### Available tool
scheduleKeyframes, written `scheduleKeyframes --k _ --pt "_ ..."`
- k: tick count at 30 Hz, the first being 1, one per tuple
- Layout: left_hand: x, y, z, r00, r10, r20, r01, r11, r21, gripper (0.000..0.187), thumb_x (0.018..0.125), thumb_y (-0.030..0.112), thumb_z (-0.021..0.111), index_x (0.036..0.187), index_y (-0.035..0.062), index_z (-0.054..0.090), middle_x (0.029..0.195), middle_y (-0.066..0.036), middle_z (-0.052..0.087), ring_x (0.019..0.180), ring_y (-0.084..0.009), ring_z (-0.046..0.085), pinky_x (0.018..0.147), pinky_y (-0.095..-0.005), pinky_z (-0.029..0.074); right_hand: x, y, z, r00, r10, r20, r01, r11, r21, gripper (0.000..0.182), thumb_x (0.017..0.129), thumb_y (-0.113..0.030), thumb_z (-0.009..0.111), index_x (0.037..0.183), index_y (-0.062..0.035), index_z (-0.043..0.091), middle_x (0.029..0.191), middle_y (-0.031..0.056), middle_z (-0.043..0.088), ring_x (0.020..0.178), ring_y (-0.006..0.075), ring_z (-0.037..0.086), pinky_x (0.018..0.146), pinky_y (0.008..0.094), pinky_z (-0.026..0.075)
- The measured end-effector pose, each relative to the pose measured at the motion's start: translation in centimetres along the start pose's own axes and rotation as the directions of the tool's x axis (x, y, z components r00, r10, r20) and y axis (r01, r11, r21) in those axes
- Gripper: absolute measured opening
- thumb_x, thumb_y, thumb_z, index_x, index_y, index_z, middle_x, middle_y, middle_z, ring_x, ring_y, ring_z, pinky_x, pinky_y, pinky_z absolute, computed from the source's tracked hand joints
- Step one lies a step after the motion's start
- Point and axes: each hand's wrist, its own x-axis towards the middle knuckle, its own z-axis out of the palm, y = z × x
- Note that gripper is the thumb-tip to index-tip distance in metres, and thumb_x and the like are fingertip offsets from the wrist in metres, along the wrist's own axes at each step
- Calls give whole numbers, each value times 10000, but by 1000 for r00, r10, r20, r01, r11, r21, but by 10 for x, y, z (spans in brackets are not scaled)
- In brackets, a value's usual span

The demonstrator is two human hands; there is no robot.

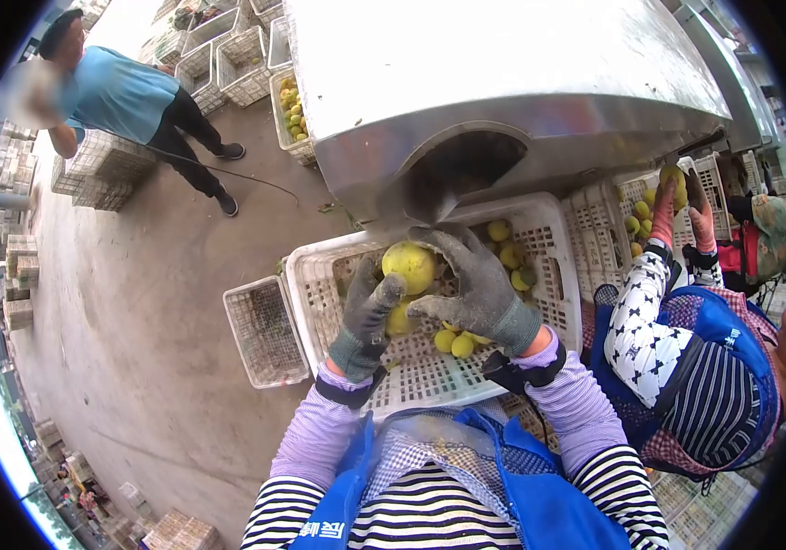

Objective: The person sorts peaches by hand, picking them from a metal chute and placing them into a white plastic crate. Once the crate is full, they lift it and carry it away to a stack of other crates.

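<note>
A large yellow-green fruit point(409, 267) is held between my two gloved hands above a white plastic crate point(540, 229). My left hand point(367, 309), in a grey glove, curls round its left side. From the right, my right hand point(476, 291), in a matching glove, bends its fingers over the fruit's top and side. More yellow-green fruits point(444, 341) lie in the crate beneath and to the right of my hands. The metal chute opening point(466, 170) is just beyond the crate's far side.
A co-worker point(696, 348) at the right holds a fruit over another crate. Someone in a blue shirt point(127, 92) stands at the upper left near stacked crates point(104, 170). A smaller crate point(266, 332) sits on the floor left of mine.
</note>
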Motion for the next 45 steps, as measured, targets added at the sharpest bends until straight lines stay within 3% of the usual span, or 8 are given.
scheduleKeyframes --k 5,9,11,15,24,34,40,45 --pt "-3 10 3 993 -35 117 29 998 54 537 959 284 604 1387 5 434 1255 -143 593 1117 -239 612 960 -351 505 -7 9 -7 989 -148 -20 148 989 -3 792 650 -293 850 1358 -130 534 1376 196 468 1217 381 543 957 405 512" --pt "5 -37 -39 967 198 159 -249 614 749 466 1019 185 509 1432 19 371 1314 -141 550 1103 -214 598 957 -331 500 -12 10 -9 999 46 30 -48 995 82 776 654 -191 848 1339 -38 516 1299 178 535 1194 337 541 1009 394 460" --pt "6 -42 -37 992 -17 -122 63 921 384 408 1035 184 474 1403 18 415 1306 -144 541 1092 -215 588 954 -329 492 -13 0 -11 983 182 16 -182 983 19 762 655 -180 846 1326 -26 519 1279 175 552 1138 324 584 964 379 496" --pt "-2 -23 2 955 278 -101 -218 894 391 432 989 299 562 1292 -8 541 1198 -116 608 1061 -182 584 919 -318 480 -19 0 8 970 148 -191 -151 988 -4 746 637 -236 862 1285 -35 551 1183 177 583 1020 318 635 818 385 553" --pt "13 -25 -9 915 226 -334 -101 930 352 406 1024 296 508 1294 -3 564 1033 -98 682 918 -150 638 805 -290 524 7 1 22 939 95 -331 -213 915 -341 650 667 -382 821 1182 -54 597 1049 143 622 866 324 659 720 406 548" --pt "-4 -41 -27 923 385 -1 -281 678 679 506 907 36 623 1373 -40 440 1298 -174 590 1170 -219 591 980 -322 490 79 36 16 923 82 -377 -275 826 -493 600 691 -428 820 1107 -51 609 1066 173 627 936 354 638 754 443 532" --pt "4 -28 -3 919 390 63 -323 649 689 489 911 58 655 1345 -44 453 1269 -173 600 1157 -237 603 985 -352 510 2 2 -12 989 -1 -149 -20 991 -135 864 631 -416 871 1350 -84 527 1199 206 570 1056 338 593 893 432 500" --pt "10 -31 17 999 -51 -13 44 940 -339 414 1000 58 501 1397 5 395 1352 -165 508 1199 -263 561 1023 -416 504 -38 9 5 988 17 -152 -46 981 -188 917 602 -399 865 1395 -116 502 1281 184 534 1145 364 561 945 437 490"
